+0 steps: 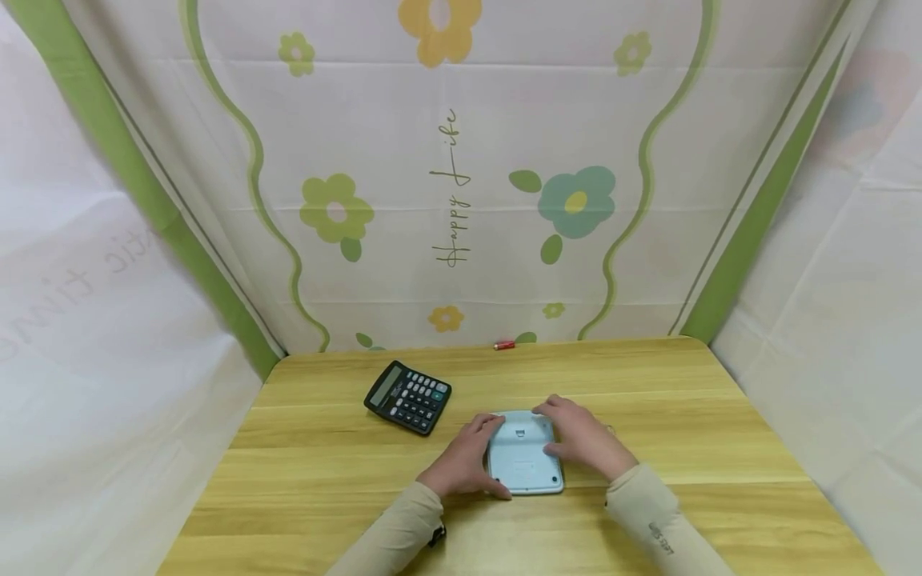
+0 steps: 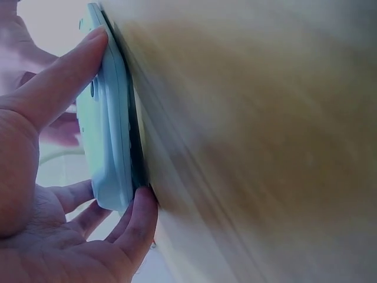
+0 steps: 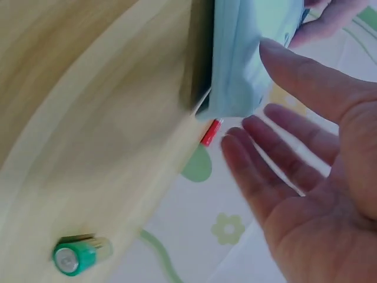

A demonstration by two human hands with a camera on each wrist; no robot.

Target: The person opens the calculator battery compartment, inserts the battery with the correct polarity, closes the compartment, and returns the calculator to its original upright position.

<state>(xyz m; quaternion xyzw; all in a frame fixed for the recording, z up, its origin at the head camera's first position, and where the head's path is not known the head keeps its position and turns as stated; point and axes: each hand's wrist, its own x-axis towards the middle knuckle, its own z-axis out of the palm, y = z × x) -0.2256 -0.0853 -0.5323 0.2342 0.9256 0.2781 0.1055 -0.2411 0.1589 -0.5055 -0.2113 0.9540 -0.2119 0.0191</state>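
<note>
A light blue calculator [image 1: 524, 462] lies back side up on the wooden table, its small cover latch and dark round feet showing. My left hand [image 1: 464, 460] grips its left side, with the thumb at the near edge and the fingers around the far end. In the left wrist view, a fingertip reaches under the calculator's [image 2: 109, 135] rim. At the right side is my right hand [image 1: 582, 438]. Its thumb touches the calculator in the right wrist view, while the other fingers [image 3: 283, 147] extend loosely past the far end. The keys face down, mostly hidden.
A black calculator [image 1: 410, 398] lies face up to the left. One red battery [image 1: 504, 345] is at the table's back edge by the flowered cloth [image 1: 389, 264]. A green battery [image 3: 74, 257] lies on the table beyond my right hand. Cloth also hangs along both sides.
</note>
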